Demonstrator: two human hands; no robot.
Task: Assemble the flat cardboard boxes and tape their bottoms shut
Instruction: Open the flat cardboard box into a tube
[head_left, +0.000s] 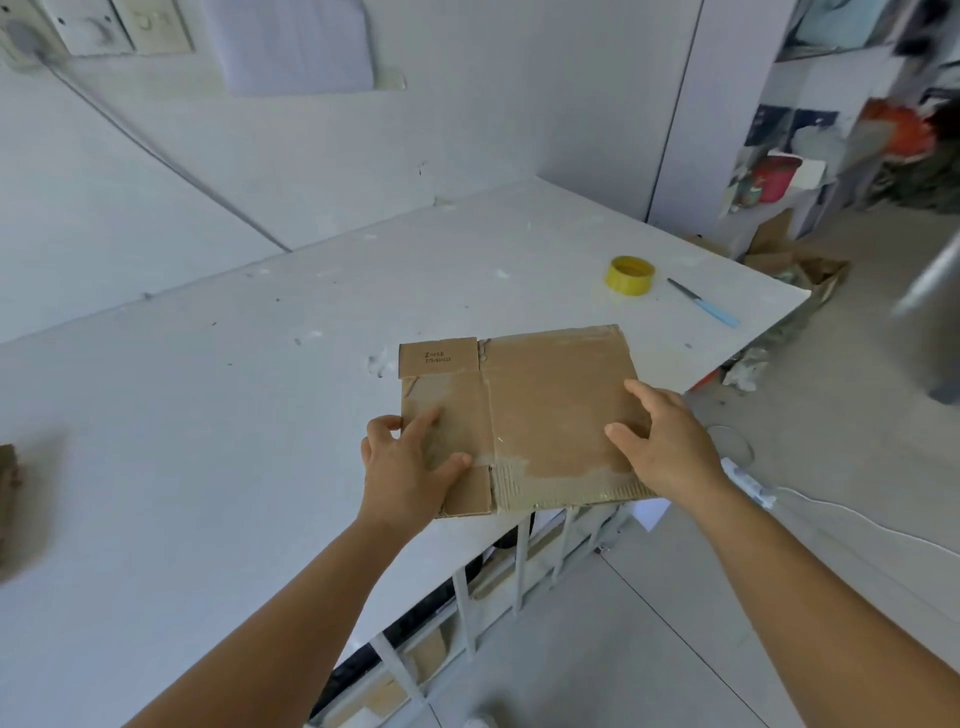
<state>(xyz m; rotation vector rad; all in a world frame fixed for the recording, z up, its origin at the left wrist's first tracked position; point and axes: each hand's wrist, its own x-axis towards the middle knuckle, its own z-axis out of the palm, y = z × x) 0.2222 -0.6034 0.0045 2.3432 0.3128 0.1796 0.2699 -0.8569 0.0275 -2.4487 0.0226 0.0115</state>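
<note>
A flattened brown cardboard box (540, 395) lies flat near the front edge of the white table (208, 415), its near edge jutting slightly past the edge. My left hand (410, 467) grips its near left corner, thumb on top. My right hand (660, 441) holds its right side, fingers spread over the top face. A yellow roll of tape (629, 275) stands on the table beyond the box, to the right. A knife with a blue handle (704, 303) lies just right of the roll.
A brown cardboard piece (10, 493) shows at the left edge of the table. More cardboard (795, 260) and cluttered shelves (831, 130) stand past the table's far right end. Under the table is a white frame (519, 561). A white cable (831, 514) runs over the floor.
</note>
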